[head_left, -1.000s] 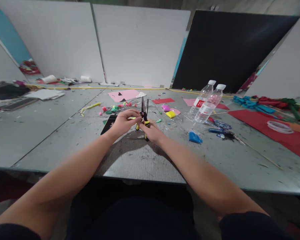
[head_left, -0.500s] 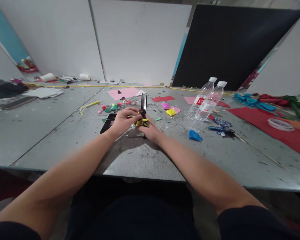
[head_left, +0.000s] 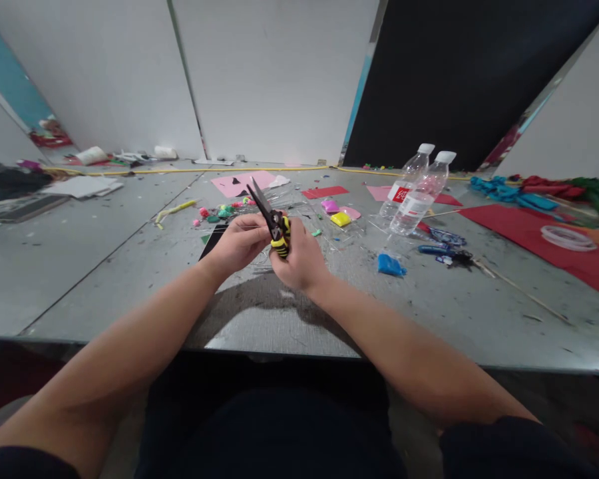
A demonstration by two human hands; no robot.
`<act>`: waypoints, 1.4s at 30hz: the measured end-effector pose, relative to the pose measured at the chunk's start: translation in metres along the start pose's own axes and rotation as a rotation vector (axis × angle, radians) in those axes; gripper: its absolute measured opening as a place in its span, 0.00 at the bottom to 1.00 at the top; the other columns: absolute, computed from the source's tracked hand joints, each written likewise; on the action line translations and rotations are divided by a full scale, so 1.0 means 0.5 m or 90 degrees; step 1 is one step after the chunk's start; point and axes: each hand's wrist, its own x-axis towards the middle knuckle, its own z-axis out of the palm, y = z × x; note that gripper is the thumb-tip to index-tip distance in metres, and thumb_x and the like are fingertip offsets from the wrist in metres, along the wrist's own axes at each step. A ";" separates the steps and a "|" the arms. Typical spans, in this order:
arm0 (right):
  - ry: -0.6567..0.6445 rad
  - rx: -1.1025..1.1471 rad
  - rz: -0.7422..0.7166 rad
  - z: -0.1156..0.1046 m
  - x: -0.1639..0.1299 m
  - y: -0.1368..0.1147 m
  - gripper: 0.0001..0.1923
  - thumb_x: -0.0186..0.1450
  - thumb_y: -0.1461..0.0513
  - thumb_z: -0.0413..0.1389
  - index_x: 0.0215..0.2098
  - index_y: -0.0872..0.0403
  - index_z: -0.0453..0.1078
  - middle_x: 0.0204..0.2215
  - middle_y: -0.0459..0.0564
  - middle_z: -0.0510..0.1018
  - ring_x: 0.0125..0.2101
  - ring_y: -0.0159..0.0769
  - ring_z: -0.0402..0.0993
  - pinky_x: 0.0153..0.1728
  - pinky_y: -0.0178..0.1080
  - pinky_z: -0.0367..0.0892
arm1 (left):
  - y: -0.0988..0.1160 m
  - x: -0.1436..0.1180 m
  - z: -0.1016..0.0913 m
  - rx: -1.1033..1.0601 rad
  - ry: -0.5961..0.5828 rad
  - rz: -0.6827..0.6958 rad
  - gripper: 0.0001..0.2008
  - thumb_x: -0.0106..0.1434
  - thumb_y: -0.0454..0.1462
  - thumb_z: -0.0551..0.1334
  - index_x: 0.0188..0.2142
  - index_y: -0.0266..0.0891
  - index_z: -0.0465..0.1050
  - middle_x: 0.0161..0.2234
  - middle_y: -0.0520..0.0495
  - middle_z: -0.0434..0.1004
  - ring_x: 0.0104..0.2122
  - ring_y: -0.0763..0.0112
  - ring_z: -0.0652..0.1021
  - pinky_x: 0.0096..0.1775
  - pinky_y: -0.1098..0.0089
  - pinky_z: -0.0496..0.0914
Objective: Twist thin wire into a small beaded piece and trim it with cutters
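Observation:
My right hand (head_left: pixel 304 258) is wrapped round the black and yellow handles of a pair of scissors (head_left: pixel 273 225), whose dark blades point up and to the left, slightly parted. Just left of them, my left hand (head_left: pixel 240 241) is closed in a pinch, its fingertips close to the scissors' pivot. What it pinches, if anything, is too small to make out. A flat black object (head_left: pixel 213 239) lies partly under my left hand. Behind the hands are small green and pink lumps (head_left: pixel 225 211), a yellow packet (head_left: pixel 340 219) and a magenta packet (head_left: pixel 330 206).
Two clear plastic bottles (head_left: pixel 413 205) stand to the right, behind a blue packet (head_left: pixel 391 265). Blue-handled pliers (head_left: pixel 436 251) and a thin stick (head_left: pixel 522 293) lie further right, near red sheets (head_left: pixel 519 229). Pink paper (head_left: pixel 242 183) lies further back. A yellow bent strip (head_left: pixel 176 211) is on the left.
The scissors have tipped from upright to leaning left. My right hand has come up round their handles, and my left fingers have moved off the handle to beside them.

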 end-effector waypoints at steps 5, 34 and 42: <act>0.025 -0.043 -0.032 -0.025 -0.009 -0.035 0.16 0.59 0.60 0.53 0.45 0.52 0.59 0.37 0.57 0.75 0.37 0.48 0.74 0.35 0.47 0.71 | 0.021 -0.013 0.011 0.013 -0.018 -0.006 0.10 0.45 0.36 0.79 0.23 0.38 0.80 0.32 0.47 0.84 0.30 0.67 0.81 0.38 0.66 0.77; 0.030 0.007 -0.023 -0.030 -0.009 -0.034 0.18 0.60 0.59 0.55 0.46 0.51 0.57 0.37 0.55 0.73 0.36 0.47 0.72 0.32 0.46 0.68 | 0.016 -0.020 0.019 0.044 0.024 -0.043 0.15 0.46 0.39 0.78 0.35 0.42 0.84 0.34 0.46 0.85 0.44 0.50 0.83 0.48 0.53 0.78; 0.016 0.014 -0.018 -0.031 -0.009 -0.034 0.19 0.61 0.57 0.54 0.48 0.52 0.57 0.37 0.57 0.74 0.36 0.49 0.73 0.33 0.47 0.69 | 0.012 -0.020 0.018 0.049 0.011 -0.043 0.15 0.45 0.42 0.79 0.34 0.44 0.84 0.36 0.46 0.86 0.45 0.47 0.83 0.47 0.51 0.78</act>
